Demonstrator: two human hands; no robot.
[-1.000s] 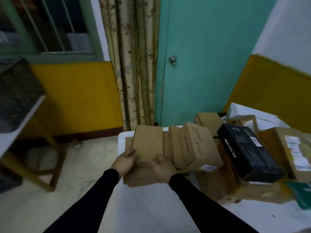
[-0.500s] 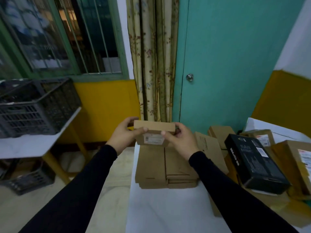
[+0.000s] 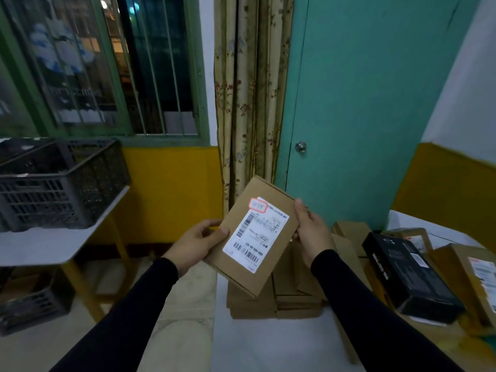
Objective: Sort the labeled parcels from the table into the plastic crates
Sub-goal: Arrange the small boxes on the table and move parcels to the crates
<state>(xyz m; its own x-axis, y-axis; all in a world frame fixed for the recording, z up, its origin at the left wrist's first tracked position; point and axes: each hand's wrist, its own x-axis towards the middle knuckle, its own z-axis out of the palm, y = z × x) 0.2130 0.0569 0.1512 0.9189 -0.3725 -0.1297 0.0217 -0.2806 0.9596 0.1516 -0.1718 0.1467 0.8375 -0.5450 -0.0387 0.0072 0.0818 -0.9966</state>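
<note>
I hold a flat brown cardboard parcel (image 3: 271,210) up in front of me, tilted, its white shipping label with a red-outlined mark facing me. My left hand (image 3: 196,244) grips its left edge and my right hand (image 3: 311,232) grips its right edge. Below it, a stack of similar flat brown parcels (image 3: 279,296) lies on the white table (image 3: 268,345). A dark plastic crate (image 3: 61,183) stands on a side table at the left.
A black box (image 3: 410,275) and labelled brown boxes (image 3: 477,275) crowd the table's right side. A second dark crate (image 3: 29,310) sits on the floor under the left side table (image 3: 48,245). A teal door (image 3: 362,103), curtain and barred window stand behind.
I lifted the parcel off the stack with both hands, raised it, and turned it so the label side faces me. My view rose from the table toward the window and crate.
</note>
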